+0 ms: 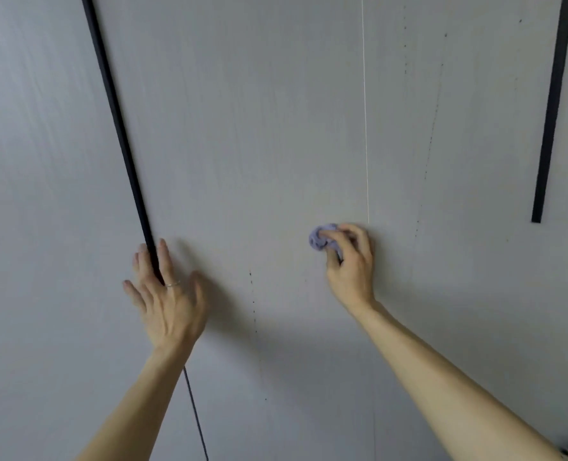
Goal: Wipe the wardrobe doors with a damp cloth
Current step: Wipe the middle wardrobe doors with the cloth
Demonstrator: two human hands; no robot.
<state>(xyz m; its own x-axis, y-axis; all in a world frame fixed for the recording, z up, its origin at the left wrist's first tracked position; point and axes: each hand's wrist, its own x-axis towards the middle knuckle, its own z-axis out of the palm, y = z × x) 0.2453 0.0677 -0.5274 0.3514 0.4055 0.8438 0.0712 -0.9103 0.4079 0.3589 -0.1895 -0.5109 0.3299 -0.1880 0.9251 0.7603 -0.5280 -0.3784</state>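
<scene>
1. Cloth (320, 239): small, lilac, crumpled into a wad, pressed on the pale grey wardrobe door (259, 144), well right of the black handle strip (119, 134).
2. Right hand (350, 261) grip is curled around the cloth.
3. Left hand (167, 299) lies flat with fingers spread over the strip's lower end.

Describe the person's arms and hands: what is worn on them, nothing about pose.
Both forearms are bare to the frame edge, with no sleeves, gloves, watch or bracelets in view. The left hand wears one thin, silver-coloured ring on a finger. The right hand shows no jewellery.
</scene>
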